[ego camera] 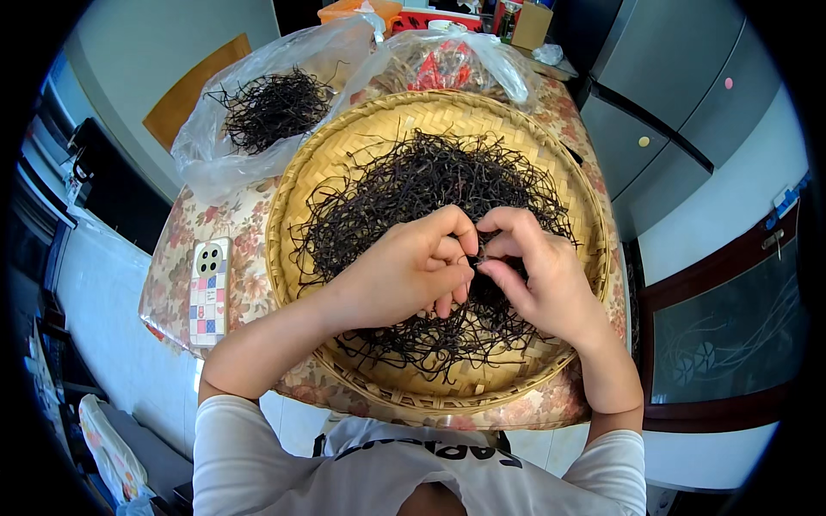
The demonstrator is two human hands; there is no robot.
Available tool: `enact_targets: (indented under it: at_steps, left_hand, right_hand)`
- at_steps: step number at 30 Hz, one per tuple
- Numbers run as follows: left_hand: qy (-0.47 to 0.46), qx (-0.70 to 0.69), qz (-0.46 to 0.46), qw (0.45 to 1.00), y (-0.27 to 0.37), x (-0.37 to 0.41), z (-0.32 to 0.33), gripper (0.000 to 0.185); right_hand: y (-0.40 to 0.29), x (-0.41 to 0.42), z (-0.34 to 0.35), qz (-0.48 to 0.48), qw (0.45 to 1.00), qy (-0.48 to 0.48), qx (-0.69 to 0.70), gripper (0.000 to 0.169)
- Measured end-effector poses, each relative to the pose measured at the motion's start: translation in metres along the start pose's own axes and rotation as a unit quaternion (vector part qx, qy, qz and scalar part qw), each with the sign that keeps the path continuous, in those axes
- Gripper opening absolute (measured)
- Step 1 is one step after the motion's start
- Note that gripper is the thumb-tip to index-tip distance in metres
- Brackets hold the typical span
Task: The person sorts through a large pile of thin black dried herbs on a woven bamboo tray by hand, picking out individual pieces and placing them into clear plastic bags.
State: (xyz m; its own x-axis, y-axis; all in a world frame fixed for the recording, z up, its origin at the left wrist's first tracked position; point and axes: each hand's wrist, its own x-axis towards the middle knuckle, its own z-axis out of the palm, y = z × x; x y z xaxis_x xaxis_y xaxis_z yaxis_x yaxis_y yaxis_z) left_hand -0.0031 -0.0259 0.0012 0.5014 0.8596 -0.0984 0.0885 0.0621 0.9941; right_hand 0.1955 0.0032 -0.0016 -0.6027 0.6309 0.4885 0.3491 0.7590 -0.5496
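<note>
A heap of dark, thin, dried plant strands lies tangled in a round woven bamboo tray. Over the heap, my left hand pinches a small dark strand piece between thumb and fingers. My right hand meets it from the other side, its thumb and a bent finger at the same piece. The piece is short and partly covered by the fingertips. Below both hands, more strands spread towards the tray's near rim.
Behind the tray to the left, an open clear plastic bag holds more dark strands. Another tied plastic bag sits at the back. A phone lies on the floral tablecloth at left. A grey refrigerator stands right.
</note>
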Motion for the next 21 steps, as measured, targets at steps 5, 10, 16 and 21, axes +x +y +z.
enact_targets:
  at_steps: [5, 10, 16, 21]
  left_hand:
    - [0.027, 0.048, 0.041, 0.998, -0.002, 0.001, -0.001, 0.009]
    - [0.047, 0.069, 0.056, 0.995, -0.006, 0.004, -0.002, 0.011]
    - [0.055, 0.1, 0.097, 0.989, -0.003, 0.003, 0.002, 0.014]
    - [0.043, 0.04, 0.113, 0.992, -0.006, 0.004, 0.005, 0.018]
  right_hand:
    - [0.008, 0.002, -0.007, -0.027, 0.998, 0.0, -0.053, 0.015]
    - [0.0, 0.005, -0.009, -0.066, 0.993, 0.045, -0.091, 0.012]
    - [-0.006, 0.003, -0.007, -0.109, 0.989, 0.056, -0.086, 0.013]
    - [-0.011, 0.0, -0.007, -0.137, 0.989, 0.041, -0.042, 0.016]
